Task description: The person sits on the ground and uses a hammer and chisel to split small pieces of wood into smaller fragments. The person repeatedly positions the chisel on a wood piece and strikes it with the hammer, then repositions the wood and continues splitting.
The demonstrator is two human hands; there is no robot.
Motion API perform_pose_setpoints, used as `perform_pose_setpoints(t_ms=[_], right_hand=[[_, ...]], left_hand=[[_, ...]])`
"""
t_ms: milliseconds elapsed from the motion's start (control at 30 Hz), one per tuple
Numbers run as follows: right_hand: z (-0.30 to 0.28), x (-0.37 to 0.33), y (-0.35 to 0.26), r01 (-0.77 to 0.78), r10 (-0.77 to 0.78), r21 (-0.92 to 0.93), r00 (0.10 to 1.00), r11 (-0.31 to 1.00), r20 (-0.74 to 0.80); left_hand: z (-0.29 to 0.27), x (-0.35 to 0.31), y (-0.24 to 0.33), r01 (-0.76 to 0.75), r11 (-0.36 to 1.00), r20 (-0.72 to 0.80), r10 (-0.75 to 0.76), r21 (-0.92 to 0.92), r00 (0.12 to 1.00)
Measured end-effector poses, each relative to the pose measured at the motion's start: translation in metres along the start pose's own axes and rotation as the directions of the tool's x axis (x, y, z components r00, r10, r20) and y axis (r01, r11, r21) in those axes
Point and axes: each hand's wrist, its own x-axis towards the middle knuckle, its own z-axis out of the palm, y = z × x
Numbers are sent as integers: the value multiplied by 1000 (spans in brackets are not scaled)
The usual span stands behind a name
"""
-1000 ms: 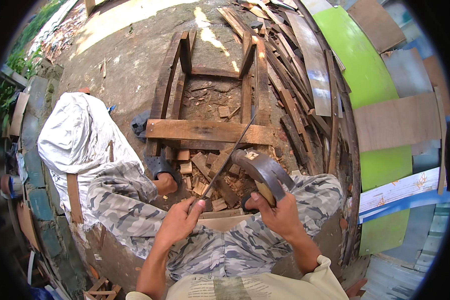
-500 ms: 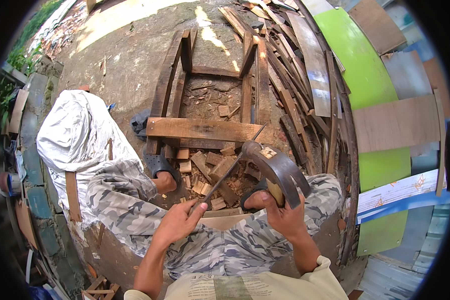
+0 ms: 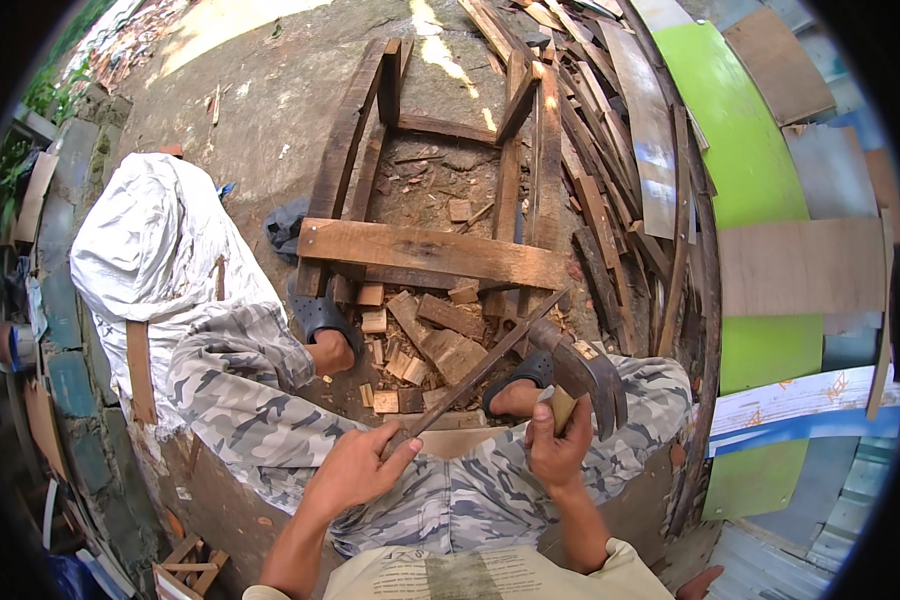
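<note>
My left hand [image 3: 365, 465] is closed round the near end of a long, dark, narrow metal bar [image 3: 480, 372], which slants up to the right; I cannot tell its exact kind. In my right hand [image 3: 558, 450] is a claw hammer [image 3: 595, 380], gripped by its wooden handle with the dark head tilted to the right above my knee. The bar's far end crosses in front of the hammer head's left part. Beyond both tools stands a wooden frame [image 3: 430, 250] of old brown timber, with a board across its near end.
Wood offcuts [image 3: 450, 355] and chips lie between my feet. Long boards [image 3: 600, 200] are piled on the right, beside green and brown panels [image 3: 750, 180]. A white cloth bundle [image 3: 160, 240] sits left of my leg, near a block wall [image 3: 70, 380].
The hammer has dropped and swung to the right, clear of its spot over the bar's middle. The bar now shows a broader side. The whole view has shifted a little.
</note>
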Motion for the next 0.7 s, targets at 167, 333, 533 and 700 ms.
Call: perform_pose_setpoints(t_ms=[167,333,533,700], right_hand=[[-11,4,-18,69,-72,27,993,997,96],[-18,-10,-9,173,-172,-7,981,985,94],[10,2,-24,-102,110,270,994,957,-13],[46,4,5,-344,373,417,928,841,15]], left_hand=[[2,0,-4,-18,1000,22,18,17,1000],[1,0,-5,-34,999,41,33,21,999],[1,-1,-1,-30,999,-28,30,-18,999],[15,-2,-16,-35,996,-159,22,-79,987]])
